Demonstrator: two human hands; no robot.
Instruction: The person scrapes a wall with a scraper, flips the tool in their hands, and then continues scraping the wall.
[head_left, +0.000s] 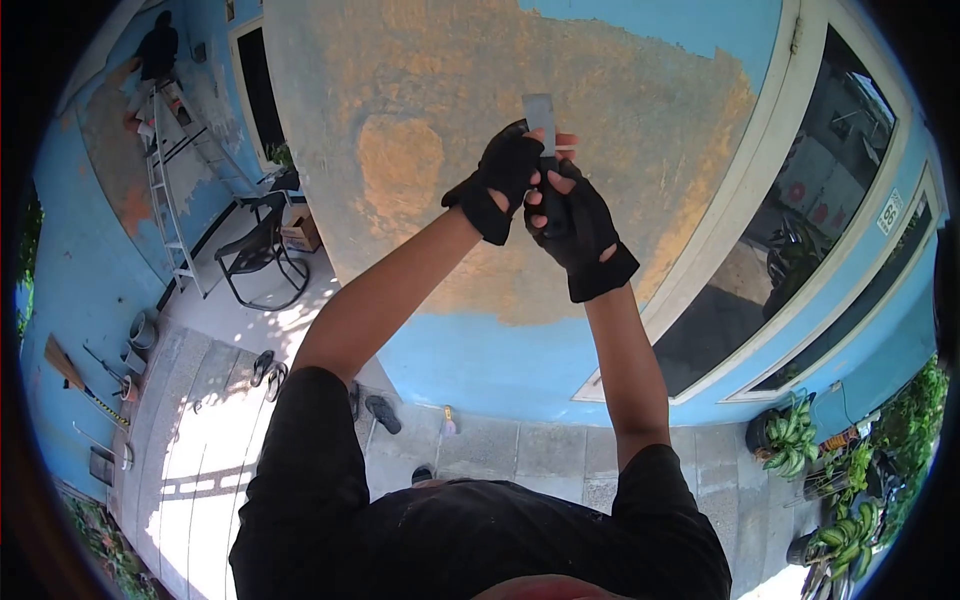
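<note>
Both my hands wear black fingerless gloves and are raised in front of a wall (400, 90) with blue paint partly gone and bare tan plaster showing. My right hand (578, 220) is wrapped round the dark handle of a scraper, whose flat metal blade (539, 115) points up. My left hand (503, 178) is beside the scraper, its fingers closed at the lower part of the blade. Whether those fingers grip the blade or only touch it is hard to tell.
Another person (158, 50) is up a stepladder (165, 200) at the far left. A black chair (262, 250) and a cardboard box (300, 232) stand below. Sandals (382, 413) lie on the paving. Right are a glazed door (770, 240) and potted plants (790, 440).
</note>
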